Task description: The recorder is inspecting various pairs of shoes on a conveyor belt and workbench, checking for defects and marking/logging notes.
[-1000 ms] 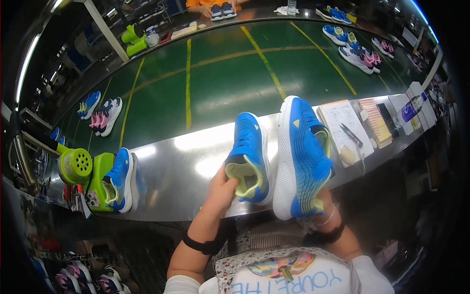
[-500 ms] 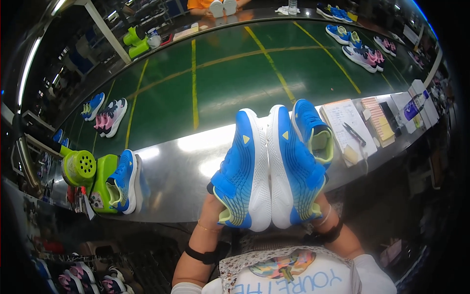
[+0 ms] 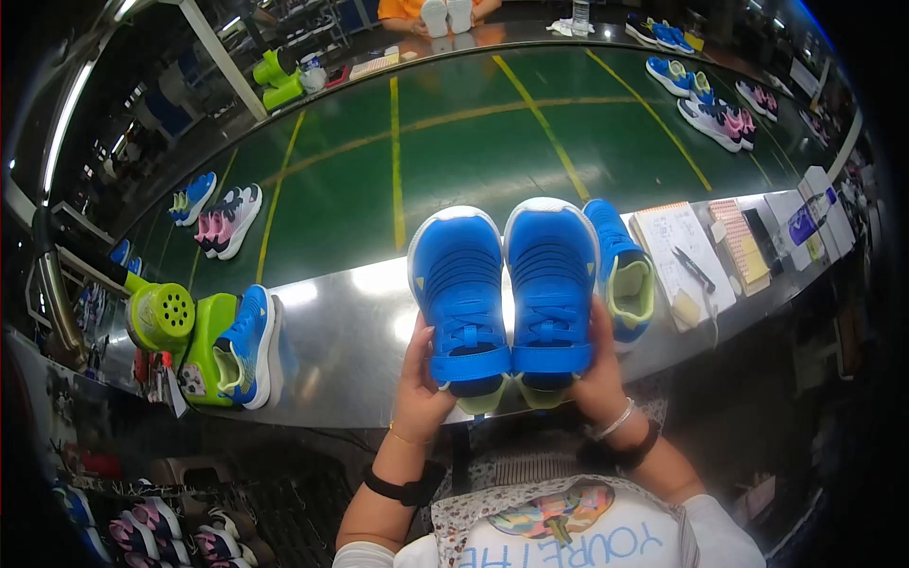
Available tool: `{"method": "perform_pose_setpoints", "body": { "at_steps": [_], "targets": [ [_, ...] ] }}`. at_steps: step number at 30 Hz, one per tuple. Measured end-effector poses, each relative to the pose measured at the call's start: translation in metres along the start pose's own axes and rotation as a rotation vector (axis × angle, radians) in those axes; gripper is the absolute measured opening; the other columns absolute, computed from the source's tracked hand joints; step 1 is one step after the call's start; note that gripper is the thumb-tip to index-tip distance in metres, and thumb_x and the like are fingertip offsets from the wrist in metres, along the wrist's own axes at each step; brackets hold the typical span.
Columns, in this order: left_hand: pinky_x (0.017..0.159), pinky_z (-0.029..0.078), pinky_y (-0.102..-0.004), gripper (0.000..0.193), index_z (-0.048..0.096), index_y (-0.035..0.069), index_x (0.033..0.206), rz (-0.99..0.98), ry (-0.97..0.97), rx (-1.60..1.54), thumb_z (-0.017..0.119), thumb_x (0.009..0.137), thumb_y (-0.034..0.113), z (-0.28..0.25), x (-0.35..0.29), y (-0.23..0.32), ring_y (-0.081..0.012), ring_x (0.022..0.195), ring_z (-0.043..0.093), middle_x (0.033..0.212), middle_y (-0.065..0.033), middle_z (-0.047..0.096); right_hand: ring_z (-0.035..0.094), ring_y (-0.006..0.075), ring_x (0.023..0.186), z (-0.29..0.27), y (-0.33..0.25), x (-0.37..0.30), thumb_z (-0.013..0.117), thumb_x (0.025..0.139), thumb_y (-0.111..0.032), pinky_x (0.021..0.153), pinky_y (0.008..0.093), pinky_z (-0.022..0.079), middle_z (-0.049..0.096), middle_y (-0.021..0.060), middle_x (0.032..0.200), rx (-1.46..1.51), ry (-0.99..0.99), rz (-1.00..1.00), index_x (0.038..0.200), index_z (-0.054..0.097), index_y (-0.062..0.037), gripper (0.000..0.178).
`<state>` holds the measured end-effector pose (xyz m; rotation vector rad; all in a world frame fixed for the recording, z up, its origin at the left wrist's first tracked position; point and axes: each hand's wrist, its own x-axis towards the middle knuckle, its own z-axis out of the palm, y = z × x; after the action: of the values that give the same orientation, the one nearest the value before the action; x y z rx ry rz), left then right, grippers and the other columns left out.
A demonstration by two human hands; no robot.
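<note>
Two blue sneakers with white soles are held up side by side in front of me, toes pointing away and uppers facing me. My left hand (image 3: 422, 381) grips the left sneaker (image 3: 461, 293) at its outer heel side. Around the heel side of the right sneaker (image 3: 552, 293) my right hand (image 3: 600, 374) is closed in the same way. The two shoes touch or nearly touch near their straps. Just right of them, another blue sneaker (image 3: 627, 275) with a lime lining stands on the metal ledge, partly covered by the held right shoe.
A blue sneaker (image 3: 248, 346) leans by a lime-green machine (image 3: 205, 341) at left. A notebook (image 3: 677, 246) with a pen lies right, near a purple-labelled bottle (image 3: 808, 218). Beyond the metal ledge (image 3: 331, 350), the green belt (image 3: 445, 151) carries more shoes. Across it, another person holds white soles (image 3: 445, 16).
The held pair has been turned from soles facing each other to uppers facing me. My fingers now show along the outer sides. The view has shifted slightly.
</note>
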<state>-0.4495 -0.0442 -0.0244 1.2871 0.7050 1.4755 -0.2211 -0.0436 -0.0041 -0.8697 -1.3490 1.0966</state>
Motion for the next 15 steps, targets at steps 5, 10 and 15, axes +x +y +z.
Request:
{"method": "perform_pose_setpoints", "body": {
  "at_steps": [5,10,15],
  "targets": [
    [0.104,0.034,-0.0406,0.076,0.036,0.024,0.136,0.127,-0.044,0.098,0.071,0.073,0.002,-0.003,0.003,-0.008,-0.0299,0.132,0.032,0.15,-0.0152,0.016,0.044,0.0238,0.121,-0.004,0.025,-0.003,0.071,0.067,0.004,0.099,0.0365,0.038,0.037,0.0132,0.134,-0.13,0.014,-0.084,0.144,0.013,-0.0115,0.097],
    [0.103,0.035,-0.0408,0.075,0.036,0.025,0.136,0.122,-0.056,0.088,0.073,0.073,0.008,-0.01,0.001,-0.011,-0.0299,0.132,0.032,0.151,-0.0159,0.014,0.044,0.0249,0.121,-0.007,0.035,-0.004,0.071,0.068,0.004,0.099,0.0369,0.038,0.036,0.0129,0.135,-0.215,0.01,-0.135,0.144,0.012,-0.0104,0.097],
    [0.103,0.036,-0.0407,0.076,0.035,0.025,0.136,0.105,-0.065,0.045,0.075,0.073,0.009,-0.01,0.002,-0.012,-0.0298,0.131,0.033,0.15,-0.0156,0.015,0.043,0.0257,0.123,-0.009,0.032,-0.001,0.071,0.069,0.002,0.1,0.0371,0.037,0.035,0.0145,0.136,-0.112,-0.022,-0.124,0.144,0.01,-0.0109,0.098]
  ]
}}
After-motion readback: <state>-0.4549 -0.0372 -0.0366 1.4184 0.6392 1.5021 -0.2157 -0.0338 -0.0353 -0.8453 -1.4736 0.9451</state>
